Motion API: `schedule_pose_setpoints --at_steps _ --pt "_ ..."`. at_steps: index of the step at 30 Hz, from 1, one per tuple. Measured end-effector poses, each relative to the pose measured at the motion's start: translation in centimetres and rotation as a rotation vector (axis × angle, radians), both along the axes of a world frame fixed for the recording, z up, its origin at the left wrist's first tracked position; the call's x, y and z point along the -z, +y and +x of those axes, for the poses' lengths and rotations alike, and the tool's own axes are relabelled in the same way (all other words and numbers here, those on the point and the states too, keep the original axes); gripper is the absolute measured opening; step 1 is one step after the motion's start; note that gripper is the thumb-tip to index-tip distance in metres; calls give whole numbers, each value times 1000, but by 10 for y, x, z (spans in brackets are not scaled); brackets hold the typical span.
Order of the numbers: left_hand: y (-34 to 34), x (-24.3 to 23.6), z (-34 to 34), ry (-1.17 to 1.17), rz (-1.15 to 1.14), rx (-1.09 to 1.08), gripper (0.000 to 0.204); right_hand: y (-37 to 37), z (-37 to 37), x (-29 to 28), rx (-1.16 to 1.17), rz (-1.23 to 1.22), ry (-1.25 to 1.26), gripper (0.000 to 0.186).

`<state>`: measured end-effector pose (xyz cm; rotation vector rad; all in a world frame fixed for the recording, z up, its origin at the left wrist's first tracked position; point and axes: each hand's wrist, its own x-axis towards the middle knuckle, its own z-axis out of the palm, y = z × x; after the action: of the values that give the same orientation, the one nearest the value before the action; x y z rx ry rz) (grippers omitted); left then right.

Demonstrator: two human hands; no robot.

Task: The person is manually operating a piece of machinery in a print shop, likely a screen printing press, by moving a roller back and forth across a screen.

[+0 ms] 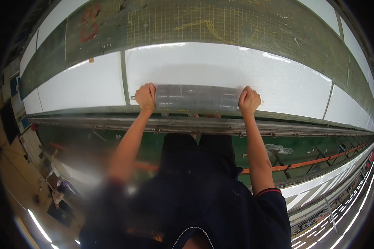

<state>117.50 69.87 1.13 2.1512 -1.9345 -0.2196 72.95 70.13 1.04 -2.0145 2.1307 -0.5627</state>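
Observation:
A thick grey roller [197, 98] lies crosswise on a glossy white sheet [187, 60], near the table's close edge. My left hand [145, 97] is closed round the handle at its left end, and a metal tip pokes out beyond the fist. At the other end my right hand [249, 101] grips the opposite handle in the same way, with a small bit of metal showing past it. Both forearms reach forward over the table's edge. The fists cover most of the handles.
More white sheets [81, 85] flank this one, with narrow gaps between. Beyond runs a worn green tabletop [237, 25] with yellow grid lines. A metal rail [174, 124] borders the near edge. Behind it are an orange bar [307, 163] and crumpled clear plastic [279, 149] above green floor.

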Motion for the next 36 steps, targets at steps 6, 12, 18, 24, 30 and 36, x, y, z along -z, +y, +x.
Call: schedule_pose_setpoints --at_steps 6,12,18,24,30,36 --pt "88 -10 6 -139 328 55 56 79 -5 -20 -98 317 25 40" --pt "100 -31 -32 121 300 -26 56 94 -48 -28 -128 229 19 46" --pt "68 -50 -135 309 381 -77 56 69 -142 -38 14 349 128 48" --pt "-4 -6 -192 101 229 42 55 13 -204 -4 135 420 60 52" --pt "-137 -18 -203 36 346 24 30 -118 -220 3 169 43 26 35" --pt "-267 -1 -187 135 222 -221 24 -269 -212 6 137 -79 -106 35"
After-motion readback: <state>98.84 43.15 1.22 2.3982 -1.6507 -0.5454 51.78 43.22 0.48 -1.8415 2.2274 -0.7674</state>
